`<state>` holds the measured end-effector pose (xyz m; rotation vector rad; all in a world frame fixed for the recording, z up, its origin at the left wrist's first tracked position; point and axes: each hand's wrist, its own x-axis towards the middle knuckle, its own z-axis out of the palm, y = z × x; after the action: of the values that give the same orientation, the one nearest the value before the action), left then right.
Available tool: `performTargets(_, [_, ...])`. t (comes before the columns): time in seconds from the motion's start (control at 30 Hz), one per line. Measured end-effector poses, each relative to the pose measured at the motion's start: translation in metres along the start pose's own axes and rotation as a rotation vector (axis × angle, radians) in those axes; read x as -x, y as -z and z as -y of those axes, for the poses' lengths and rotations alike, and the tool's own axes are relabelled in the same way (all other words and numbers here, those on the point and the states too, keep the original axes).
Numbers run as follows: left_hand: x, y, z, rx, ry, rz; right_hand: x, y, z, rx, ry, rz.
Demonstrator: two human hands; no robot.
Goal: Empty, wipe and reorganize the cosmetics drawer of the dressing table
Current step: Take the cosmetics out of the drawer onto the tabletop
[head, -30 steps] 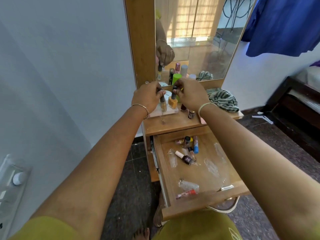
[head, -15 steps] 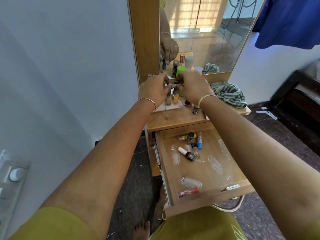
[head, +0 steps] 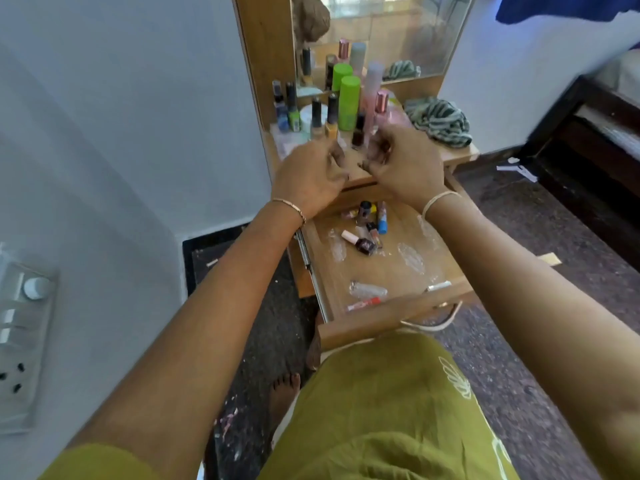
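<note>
At the bottom of the frame is the person's green garment (head: 388, 410), with a bare foot (head: 284, 393) on the dark floor just to its left. Above it, at the centre, the drawer (head: 363, 332) stands pulled out, its curved handle (head: 440, 322) against the front edge. Near the drawer's front lie a red tube (head: 365, 303), a crumpled clear wrapper (head: 369, 290) and a thin white stick (head: 439, 286). Towards its back is a loose cluster of small cosmetics lying on their sides, among them a dark nail polish bottle (head: 362, 243) with a pale cap and a blue tube (head: 382, 220). Both arms reach up the frame. The left hand (head: 308, 178) and right hand (head: 403, 161) hang side by side over the front edge of the surface (head: 457, 155), above the back of the drawer. They are blurred. The left fingers (head: 334, 157) are loosely spread, the right fingers (head: 379, 148) loosely curled inward, and nothing shows in either. Beyond them, upright nail polish bottles (head: 331, 116), a green can (head: 348, 102) and a pink-capped bottle (head: 381, 105) crowd the surface at the foot of the mirror (head: 398, 36). A striped cloth (head: 438, 121) is bunched to their right. A switch panel (head: 20, 334) sits on the wall at lower left.
</note>
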<state>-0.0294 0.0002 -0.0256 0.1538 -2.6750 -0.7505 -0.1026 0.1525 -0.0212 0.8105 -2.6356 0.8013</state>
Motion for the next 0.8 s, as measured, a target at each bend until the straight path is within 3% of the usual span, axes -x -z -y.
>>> performTargets(0.13, [0.045,-0.033,-0.003,-0.005,-0.047,0.419,0.044,-0.010,-0.024,0.001,-0.162,0.266])
performTargets(0.3, [0.073,-0.065,-0.003,-0.232,-0.092,0.738,0.069,-0.022,-0.037,0.164,-0.153,0.831])
performTargets(0.47, [0.080,-0.085,-0.007,-0.518,-0.192,0.804,0.076,-0.041,-0.037,0.322,-0.057,1.039])
performTargets(0.8, [0.073,-0.097,-0.003,-0.510,-0.171,0.806,0.075,-0.054,-0.044,0.316,-0.054,1.217])
